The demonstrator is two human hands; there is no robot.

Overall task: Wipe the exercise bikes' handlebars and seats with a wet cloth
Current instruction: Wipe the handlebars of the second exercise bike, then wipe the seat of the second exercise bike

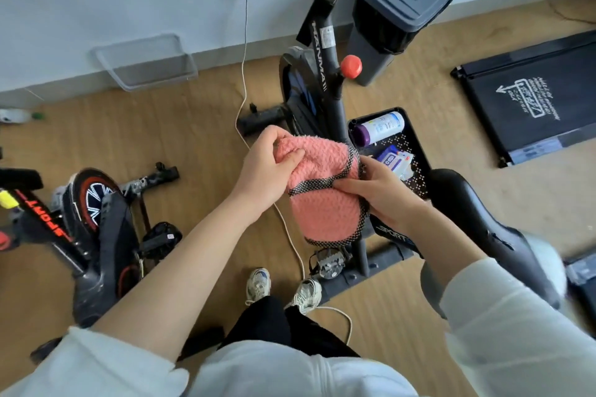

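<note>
A pink fluffy cloth (322, 190) with a black mesh border hangs between my two hands in front of me. My left hand (269, 167) grips its upper left part, thumb pressed into the pile. My right hand (383, 193) pinches the mesh edge on the right side. Behind the cloth stands a black exercise bike (325, 80) with a red knob (351, 66). Its black seat (480, 213) is just right of my right forearm. A second bike (93, 216) with a red-rimmed flywheel stands at the left. No handlebar grip is clearly visible.
A black tray (416, 135) behind the cloth holds a spray bottle (379, 128) and a wipes pack (395, 158). A grey bin (400, 6) stands by the wall. A treadmill (529, 97) lies at right. A white cable (245, 74) runs across the wooden floor past my feet.
</note>
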